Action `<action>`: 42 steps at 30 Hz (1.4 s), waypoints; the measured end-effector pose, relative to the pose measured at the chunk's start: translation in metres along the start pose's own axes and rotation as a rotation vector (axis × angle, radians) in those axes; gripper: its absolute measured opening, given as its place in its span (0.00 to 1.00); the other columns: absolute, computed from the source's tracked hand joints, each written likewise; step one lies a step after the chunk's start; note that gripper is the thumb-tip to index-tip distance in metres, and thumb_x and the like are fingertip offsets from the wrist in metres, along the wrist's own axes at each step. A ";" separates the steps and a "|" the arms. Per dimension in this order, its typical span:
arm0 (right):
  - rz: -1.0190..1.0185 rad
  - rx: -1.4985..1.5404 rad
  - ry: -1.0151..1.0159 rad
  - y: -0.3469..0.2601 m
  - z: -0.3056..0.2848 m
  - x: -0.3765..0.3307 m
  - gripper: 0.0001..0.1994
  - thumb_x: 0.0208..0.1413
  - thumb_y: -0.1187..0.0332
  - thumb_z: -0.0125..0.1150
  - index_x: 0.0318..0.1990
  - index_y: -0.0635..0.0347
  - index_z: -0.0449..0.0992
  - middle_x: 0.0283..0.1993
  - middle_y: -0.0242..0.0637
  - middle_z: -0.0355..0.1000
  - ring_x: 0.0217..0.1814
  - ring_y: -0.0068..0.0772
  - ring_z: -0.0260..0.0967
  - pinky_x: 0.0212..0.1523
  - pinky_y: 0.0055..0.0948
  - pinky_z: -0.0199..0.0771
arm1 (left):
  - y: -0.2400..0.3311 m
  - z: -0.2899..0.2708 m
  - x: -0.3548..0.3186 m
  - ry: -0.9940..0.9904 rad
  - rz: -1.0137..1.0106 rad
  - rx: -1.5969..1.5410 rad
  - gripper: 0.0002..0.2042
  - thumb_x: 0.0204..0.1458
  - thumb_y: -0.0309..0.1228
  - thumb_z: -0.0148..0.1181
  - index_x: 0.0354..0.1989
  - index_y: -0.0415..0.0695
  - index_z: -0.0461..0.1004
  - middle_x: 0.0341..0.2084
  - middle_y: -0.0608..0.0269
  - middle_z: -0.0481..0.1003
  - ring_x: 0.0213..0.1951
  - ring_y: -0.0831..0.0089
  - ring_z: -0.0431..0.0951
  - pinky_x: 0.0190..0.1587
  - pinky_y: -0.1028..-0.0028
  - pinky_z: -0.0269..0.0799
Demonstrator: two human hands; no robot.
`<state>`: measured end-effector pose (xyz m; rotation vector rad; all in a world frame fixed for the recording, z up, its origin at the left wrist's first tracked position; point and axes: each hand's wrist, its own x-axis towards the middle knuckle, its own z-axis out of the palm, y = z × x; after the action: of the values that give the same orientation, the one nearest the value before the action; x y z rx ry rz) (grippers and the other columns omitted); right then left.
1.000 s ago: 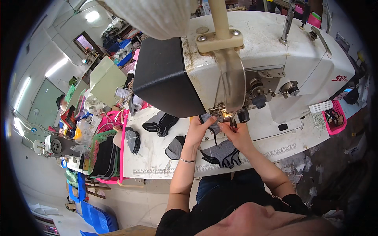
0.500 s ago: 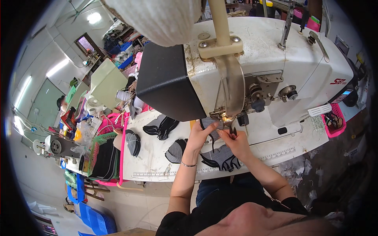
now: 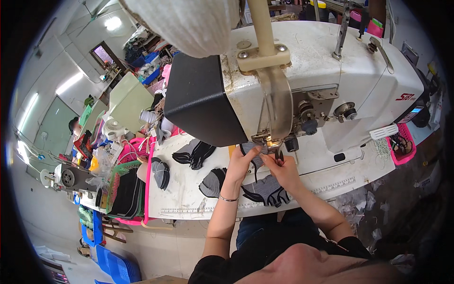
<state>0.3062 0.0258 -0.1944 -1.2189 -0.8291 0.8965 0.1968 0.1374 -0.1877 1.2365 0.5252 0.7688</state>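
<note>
My left hand (image 3: 240,164) pinches a grey fabric piece with black edging (image 3: 248,148) beside the lit needle area (image 3: 272,142) of a white sewing machine (image 3: 302,57). Close by on its right, my right hand (image 3: 284,171) is closed around dark, pointed thread snips (image 3: 280,156), their tips facing the machine. The fingertips of both hands nearly meet at the fabric, and the stitching point itself is partly hidden. Below my hands, a bundle of grey and black pieces (image 3: 267,190) lies at the table's front edge. Another grey and black stack (image 3: 213,182) sits left of my left wrist.
More grey and black pieces (image 3: 194,154) and a small bundle (image 3: 161,173) lie farther left on the white table (image 3: 184,201). A green basket (image 3: 113,182) holds dark pieces beyond a pink edge. At right stands a pink basket (image 3: 404,146). A white cloth-covered shape (image 3: 189,23) hangs overhead.
My right hand has shifted very slightly left toward the fabric. My left hand keeps its pinch, and the stacks lie as before.
</note>
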 end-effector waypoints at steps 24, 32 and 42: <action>-0.069 -0.006 0.009 0.005 0.003 0.009 0.11 0.59 0.65 0.57 0.30 0.64 0.78 0.14 0.17 0.54 0.15 0.08 0.45 0.16 0.18 0.40 | -0.001 -0.001 0.009 0.007 0.069 -0.001 0.08 0.51 0.22 0.55 0.39 0.35 0.72 0.32 0.64 0.75 0.33 0.79 0.73 0.37 0.77 0.69; -0.177 -0.085 0.060 0.003 -0.010 0.000 0.09 0.58 0.67 0.56 0.36 0.64 0.78 0.26 0.26 0.71 0.22 0.08 0.54 0.21 0.14 0.49 | -0.004 -0.006 0.015 -0.057 0.033 0.008 0.12 0.52 0.23 0.56 0.45 0.34 0.71 0.38 0.64 0.75 0.39 0.78 0.73 0.45 0.76 0.67; -0.849 -0.838 1.142 -0.049 -0.239 -0.027 0.07 0.60 0.76 0.51 0.42 0.68 0.73 0.51 0.41 0.65 0.46 0.27 0.69 0.43 0.21 0.70 | 0.000 0.004 0.011 0.021 0.082 -0.024 0.11 0.49 0.21 0.53 0.42 0.33 0.72 0.34 0.63 0.76 0.37 0.77 0.75 0.43 0.78 0.69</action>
<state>0.5157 -0.1027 -0.1853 -1.5674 -0.6254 -0.9064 0.2067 0.1432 -0.1862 1.2354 0.4830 0.8558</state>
